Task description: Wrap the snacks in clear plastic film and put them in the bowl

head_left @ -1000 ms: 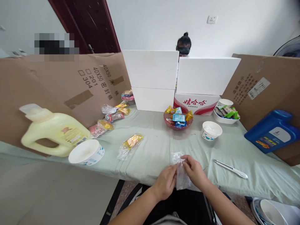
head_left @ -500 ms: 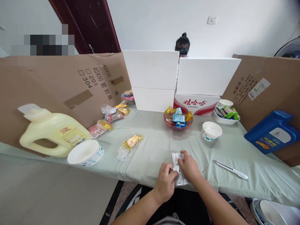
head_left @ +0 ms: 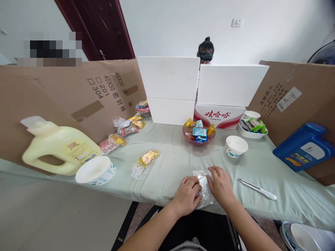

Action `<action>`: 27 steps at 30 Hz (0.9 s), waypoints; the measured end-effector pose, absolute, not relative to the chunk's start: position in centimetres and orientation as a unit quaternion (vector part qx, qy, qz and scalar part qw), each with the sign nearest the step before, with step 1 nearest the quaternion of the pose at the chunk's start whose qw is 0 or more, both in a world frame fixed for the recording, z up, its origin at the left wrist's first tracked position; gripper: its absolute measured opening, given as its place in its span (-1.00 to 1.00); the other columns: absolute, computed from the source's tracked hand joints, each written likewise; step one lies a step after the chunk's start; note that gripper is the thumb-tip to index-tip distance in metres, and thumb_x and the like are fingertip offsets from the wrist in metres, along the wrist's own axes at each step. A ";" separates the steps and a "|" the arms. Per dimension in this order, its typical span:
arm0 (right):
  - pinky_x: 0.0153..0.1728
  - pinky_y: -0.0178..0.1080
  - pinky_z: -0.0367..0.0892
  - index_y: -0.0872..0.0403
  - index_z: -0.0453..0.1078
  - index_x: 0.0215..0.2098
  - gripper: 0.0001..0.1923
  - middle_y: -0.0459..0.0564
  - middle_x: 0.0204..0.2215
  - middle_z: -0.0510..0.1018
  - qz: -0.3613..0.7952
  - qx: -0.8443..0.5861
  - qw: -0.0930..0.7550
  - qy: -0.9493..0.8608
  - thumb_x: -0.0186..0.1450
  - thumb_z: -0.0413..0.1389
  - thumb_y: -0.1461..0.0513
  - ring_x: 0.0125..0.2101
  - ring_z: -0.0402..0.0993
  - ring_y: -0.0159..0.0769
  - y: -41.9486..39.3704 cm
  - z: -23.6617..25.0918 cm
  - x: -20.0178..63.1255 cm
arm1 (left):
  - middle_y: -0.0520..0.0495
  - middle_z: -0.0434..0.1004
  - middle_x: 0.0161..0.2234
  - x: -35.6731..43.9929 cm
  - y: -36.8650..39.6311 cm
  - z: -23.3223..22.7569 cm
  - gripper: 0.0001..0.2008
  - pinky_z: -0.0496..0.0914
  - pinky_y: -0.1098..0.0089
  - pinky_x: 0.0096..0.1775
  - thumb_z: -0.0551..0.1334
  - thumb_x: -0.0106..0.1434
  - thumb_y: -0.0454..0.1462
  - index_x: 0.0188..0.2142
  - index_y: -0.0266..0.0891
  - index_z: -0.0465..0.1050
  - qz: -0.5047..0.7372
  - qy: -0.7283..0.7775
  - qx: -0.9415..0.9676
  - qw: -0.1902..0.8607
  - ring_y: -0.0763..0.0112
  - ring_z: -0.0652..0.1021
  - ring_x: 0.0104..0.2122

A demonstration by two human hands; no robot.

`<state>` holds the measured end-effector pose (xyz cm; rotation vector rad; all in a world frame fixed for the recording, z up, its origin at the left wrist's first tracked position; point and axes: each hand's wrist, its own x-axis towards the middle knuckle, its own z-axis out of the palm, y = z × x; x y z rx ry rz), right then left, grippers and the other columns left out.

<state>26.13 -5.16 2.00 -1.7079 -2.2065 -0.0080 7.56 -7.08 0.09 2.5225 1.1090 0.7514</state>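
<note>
A crinkled clear plastic bag (head_left: 205,186) lies flat at the table's front edge. My left hand (head_left: 187,196) rests over its left side, palm down, with the fingers stretched out across the plastic. On the right side, my right hand (head_left: 220,184) touches the bag's edge with its fingers loosely bent and apart. Neither hand grips anything that I can see. To the left lies a gold-wrapped item in clear plastic (head_left: 147,159). Beyond the hands stands a reddish bowl (head_left: 188,140) of blue and yellow packets (head_left: 200,131).
White tongs (head_left: 258,189) lie right of my hands, below a paper bowl (head_left: 236,146). A blue bottle (head_left: 303,148) leans at the right, a yellow jug (head_left: 60,146) and another paper bowl (head_left: 95,170) at the left. White boxes (head_left: 170,80) and cardboard (head_left: 52,94) wall the table; a person sits behind.
My left hand has moved slightly up and spread flatter over the bag. My right hand has shifted right, from the bag's middle to its right edge. More of the plastic shows.
</note>
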 end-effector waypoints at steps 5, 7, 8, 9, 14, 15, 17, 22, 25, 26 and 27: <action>0.20 0.05 0.03 0.07 0.05 0.31 -0.44 0.11 0.26 0.22 -0.021 -0.451 0.133 -0.882 0.39 -0.06 0.10 0.27 0.05 -0.09 -6.8 -0.8 26.6 | -0.23 0.37 0.08 7.5 -7.0 0.5 -0.69 0.16 0.00 0.19 0.22 0.17 -0.29 -0.06 -0.23 0.35 0.252 0.405 0.869 0.129 0.09 0.32 0.16; 0.19 0.14 0.01 0.08 0.01 0.33 -0.37 0.15 0.28 0.18 -0.029 -0.486 0.122 -0.865 0.37 -0.04 0.03 0.28 0.02 -0.02 -7.5 -1.7 27.5 | -0.26 0.35 0.11 7.4 -7.1 0.6 -0.59 0.13 -0.04 0.20 0.25 0.16 -0.24 0.01 -0.25 0.32 0.241 0.411 0.870 0.125 0.05 0.30 0.18; 0.18 0.18 0.01 0.10 0.01 0.33 -0.34 0.17 0.28 0.17 -0.034 -0.503 0.124 -0.855 0.35 -0.02 0.01 0.28 0.00 0.02 -7.8 -1.8 28.1 | -0.27 0.34 0.12 7.3 -7.1 0.6 -0.54 0.13 -0.05 0.20 0.27 0.16 -0.21 0.05 -0.26 0.31 0.234 0.411 0.872 0.125 0.03 0.30 0.19; 0.17 0.20 0.01 0.12 0.02 0.33 -0.30 0.21 0.28 0.16 -0.040 -0.513 0.131 -0.848 0.33 0.00 -0.02 0.29 -0.02 0.05 -8.3 -1.8 28.6 | -0.27 0.33 0.14 7.3 -7.2 0.7 -0.51 0.13 -0.05 0.20 0.28 0.16 -0.19 0.07 -0.26 0.30 0.228 0.411 0.874 0.126 0.02 0.29 0.19; 0.21 0.10 0.07 0.06 0.20 0.21 -0.42 0.12 0.21 0.29 -0.011 -0.423 0.172 -0.890 0.27 0.13 0.08 0.26 0.06 -0.02 -11.4 -0.3 29.1 | -0.15 0.30 0.16 7.0 -6.9 1.0 -0.62 0.10 -0.02 0.20 0.19 0.28 -0.23 0.10 -0.12 0.33 0.205 0.404 0.882 0.130 0.11 0.25 0.22; 0.19 0.06 0.12 0.03 0.28 0.15 -0.55 0.07 0.14 0.38 -0.001 -0.406 0.187 -0.895 0.29 0.10 0.18 0.20 0.18 -0.08 -11.9 -0.1 28.8 | -0.11 0.32 0.14 7.0 -6.7 1.0 -0.66 0.11 -0.01 0.19 0.16 0.31 -0.27 0.08 -0.08 0.36 0.203 0.403 0.882 0.132 0.14 0.25 0.21; 0.12 -0.01 0.23 0.01 0.37 0.00 -0.71 0.02 -0.05 0.51 0.010 -0.395 0.230 -0.890 0.33 0.01 0.32 0.03 0.37 -0.19 -12.6 0.3 28.2 | -0.08 0.38 0.09 7.0 -6.1 1.0 -0.71 0.15 0.04 0.16 0.14 0.33 -0.32 0.02 -0.06 0.41 0.204 0.401 0.882 0.138 0.18 0.30 0.17; 0.10 0.00 0.24 0.02 0.36 -0.12 -0.73 -0.01 -0.20 0.54 0.059 -0.376 0.290 -0.878 0.33 -0.08 0.40 -0.01 0.39 -0.20 -11.8 1.5 27.3 | -0.09 0.44 0.07 6.7 -5.0 0.7 -0.65 0.21 0.08 0.13 0.19 0.30 -0.29 0.08 -0.12 0.34 0.221 0.380 0.883 0.162 0.19 0.35 0.14; -0.09 -0.16 0.37 0.03 0.31 -0.15 -0.77 -0.01 -0.27 0.54 0.121 -0.393 0.299 -0.861 0.36 -0.12 0.37 -0.18 0.48 -0.28 -9.7 2.5 27.1 | -0.10 0.44 0.08 6.5 -4.9 0.1 -0.48 0.23 0.09 0.12 0.09 0.30 -0.39 0.24 -0.14 0.11 0.255 0.375 0.874 0.176 0.24 0.36 0.13; -0.18 -0.23 0.39 0.03 0.30 -0.16 -0.78 -0.02 -0.30 0.54 0.139 -0.413 0.293 -0.851 0.38 -0.14 0.34 -0.26 0.49 -0.31 -8.8 2.6 26.9 | -0.10 0.45 0.07 6.4 -4.9 -0.2 -0.43 0.25 0.09 0.11 0.04 0.30 -0.43 0.27 -0.13 0.03 0.267 0.374 0.870 0.180 0.27 0.37 0.12; -0.25 -0.27 0.38 0.03 0.30 -0.16 -0.79 -0.03 -0.32 0.54 0.151 -0.440 0.280 -0.840 0.39 -0.14 0.32 -0.30 0.49 -0.33 -7.8 2.7 26.7 | -0.09 0.45 0.06 6.3 -4.8 -0.5 -0.39 0.26 0.09 0.10 0.00 0.28 -0.46 0.30 -0.13 -0.04 0.276 0.374 0.866 0.182 0.28 0.39 0.10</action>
